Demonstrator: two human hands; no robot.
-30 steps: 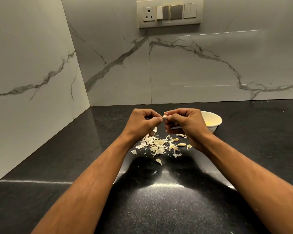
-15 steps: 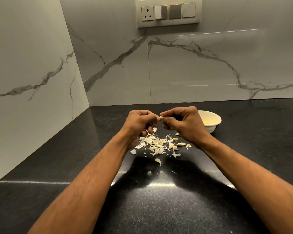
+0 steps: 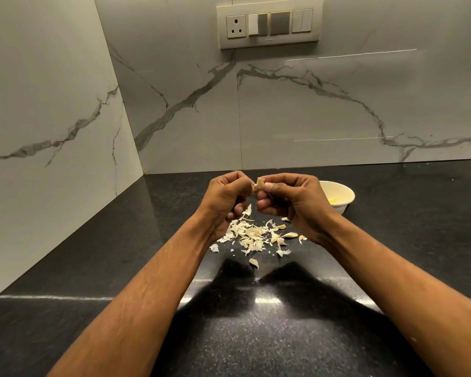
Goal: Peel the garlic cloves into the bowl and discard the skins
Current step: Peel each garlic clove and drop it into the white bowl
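Two bare forearms reach from the near edge across a black counter (image 3: 256, 336), with bare counter stretching wide to either side of them. Beyond the wrists lies a loose pile of skins (image 3: 249, 235) with a few cloves (image 3: 290, 235) at its right edge. Above the pile both hands are raised and nearly touching. The left hand (image 3: 226, 198) is curled, its thumb and forefinger pinching at a clove (image 3: 260, 183) that the right hand (image 3: 291, 198) grips at its fingertips. Just beyond the right hand sits a white bowl (image 3: 343, 197), partly hidden, with something yellow inside. Farther back, the counter ends at marble walls behind and to the left, with a switch plate (image 3: 269, 23) high up. Compared with half a second ago, the clove now shows more clearly between the fingertips.
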